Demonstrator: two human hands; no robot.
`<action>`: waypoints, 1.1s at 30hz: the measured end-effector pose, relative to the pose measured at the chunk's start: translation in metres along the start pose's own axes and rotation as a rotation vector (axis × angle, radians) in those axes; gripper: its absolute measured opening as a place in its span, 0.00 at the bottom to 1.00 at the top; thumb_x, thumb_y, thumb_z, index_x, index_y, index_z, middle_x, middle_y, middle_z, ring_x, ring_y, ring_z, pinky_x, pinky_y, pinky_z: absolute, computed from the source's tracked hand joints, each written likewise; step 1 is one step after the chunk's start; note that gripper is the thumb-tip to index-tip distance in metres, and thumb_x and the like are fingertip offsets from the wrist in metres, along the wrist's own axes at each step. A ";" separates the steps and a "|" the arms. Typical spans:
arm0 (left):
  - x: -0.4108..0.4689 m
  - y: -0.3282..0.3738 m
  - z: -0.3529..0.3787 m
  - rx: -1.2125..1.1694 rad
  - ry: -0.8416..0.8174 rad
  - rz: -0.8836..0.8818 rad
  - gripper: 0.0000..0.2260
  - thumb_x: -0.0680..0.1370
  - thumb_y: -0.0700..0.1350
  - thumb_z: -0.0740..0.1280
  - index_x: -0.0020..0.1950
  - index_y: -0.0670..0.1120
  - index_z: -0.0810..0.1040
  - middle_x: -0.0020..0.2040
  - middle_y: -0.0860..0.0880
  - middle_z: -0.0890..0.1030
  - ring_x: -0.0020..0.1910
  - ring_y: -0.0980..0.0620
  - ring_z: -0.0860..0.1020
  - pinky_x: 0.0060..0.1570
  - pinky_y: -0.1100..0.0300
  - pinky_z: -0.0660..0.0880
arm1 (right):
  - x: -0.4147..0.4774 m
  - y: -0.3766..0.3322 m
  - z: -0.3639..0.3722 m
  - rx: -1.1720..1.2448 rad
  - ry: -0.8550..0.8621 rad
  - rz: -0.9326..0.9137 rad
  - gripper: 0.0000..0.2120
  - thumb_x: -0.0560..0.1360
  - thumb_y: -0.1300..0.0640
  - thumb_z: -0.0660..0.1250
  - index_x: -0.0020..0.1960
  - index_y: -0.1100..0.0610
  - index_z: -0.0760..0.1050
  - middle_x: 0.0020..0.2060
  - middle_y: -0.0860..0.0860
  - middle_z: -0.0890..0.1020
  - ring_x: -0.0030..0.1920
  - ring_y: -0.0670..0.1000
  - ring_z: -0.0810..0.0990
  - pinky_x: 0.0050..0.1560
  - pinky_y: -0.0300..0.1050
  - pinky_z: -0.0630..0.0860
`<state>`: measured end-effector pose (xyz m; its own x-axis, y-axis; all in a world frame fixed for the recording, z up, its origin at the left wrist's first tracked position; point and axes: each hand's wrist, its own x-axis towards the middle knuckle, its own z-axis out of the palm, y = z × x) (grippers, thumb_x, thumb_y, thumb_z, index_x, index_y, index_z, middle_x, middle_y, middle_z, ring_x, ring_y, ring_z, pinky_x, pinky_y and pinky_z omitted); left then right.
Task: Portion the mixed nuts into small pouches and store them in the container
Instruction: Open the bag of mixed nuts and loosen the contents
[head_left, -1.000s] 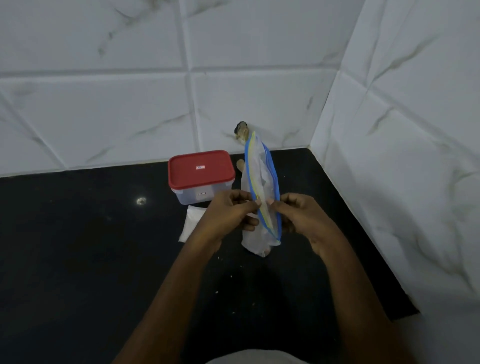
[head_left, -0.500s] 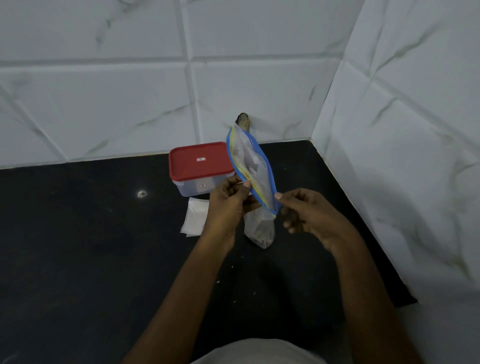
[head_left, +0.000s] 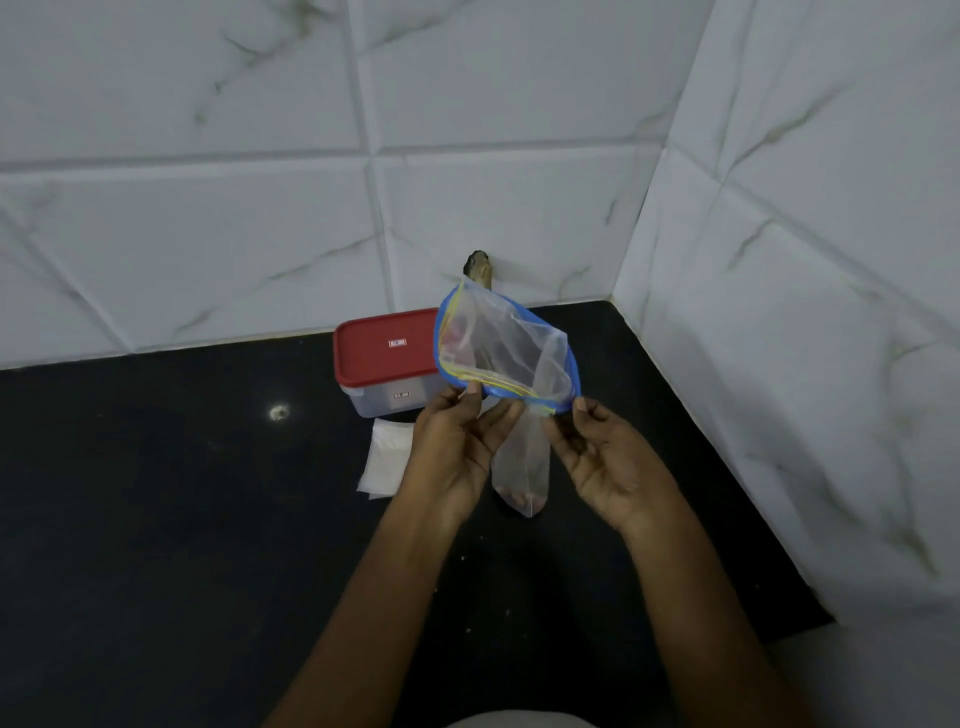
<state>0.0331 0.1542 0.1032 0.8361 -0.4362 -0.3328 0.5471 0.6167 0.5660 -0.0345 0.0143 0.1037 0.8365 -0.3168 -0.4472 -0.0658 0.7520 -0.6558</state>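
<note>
**Zip bag** (head_left: 506, 345): clear, blue seal, mouth gaping open. It was held above the countertop (head_left: 156, 519), toward its back right corner.
**Left hand** (head_left: 452, 452): thumb and fingers pinched the bag's near rim.
**Right hand** (head_left: 608, 462): fingertips pinched the rim's right end.
**Nuts** (head_left: 519, 500): a few showed at the bag's hanging bottom.
**Container** (head_left: 387, 353): red lid on, stood at the back edge.
**Pouches** (head_left: 387, 457): white and flat, lay just in front of the container, apparently unfilled.
**Status, as judged:** early. Portioning, sealing and storing were all left to do.
</note>
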 end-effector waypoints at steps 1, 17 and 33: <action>-0.001 -0.001 0.002 -0.065 -0.001 -0.029 0.06 0.82 0.36 0.61 0.55 0.40 0.77 0.49 0.41 0.84 0.44 0.45 0.85 0.41 0.56 0.83 | 0.000 0.001 0.002 0.143 0.008 0.038 0.08 0.81 0.64 0.60 0.47 0.63 0.78 0.41 0.59 0.85 0.40 0.52 0.86 0.40 0.43 0.84; 0.004 0.003 -0.013 0.142 -0.040 0.043 0.14 0.83 0.47 0.60 0.65 0.43 0.75 0.55 0.42 0.84 0.51 0.45 0.83 0.44 0.50 0.83 | 0.011 0.010 -0.001 -0.109 -0.129 -0.024 0.15 0.80 0.52 0.61 0.61 0.59 0.77 0.50 0.58 0.85 0.47 0.52 0.85 0.43 0.46 0.83; 0.044 0.033 0.005 0.744 0.123 0.097 0.13 0.83 0.56 0.59 0.54 0.49 0.77 0.46 0.50 0.82 0.46 0.51 0.81 0.38 0.57 0.76 | 0.043 -0.007 0.022 -0.787 -0.124 -0.052 0.17 0.79 0.42 0.62 0.57 0.52 0.80 0.51 0.55 0.85 0.51 0.54 0.84 0.50 0.52 0.80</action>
<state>0.0872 0.1518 0.1111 0.9016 -0.2991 -0.3124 0.3347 0.0248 0.9420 0.0137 0.0083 0.1023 0.9004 -0.2390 -0.3635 -0.3510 0.0946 -0.9316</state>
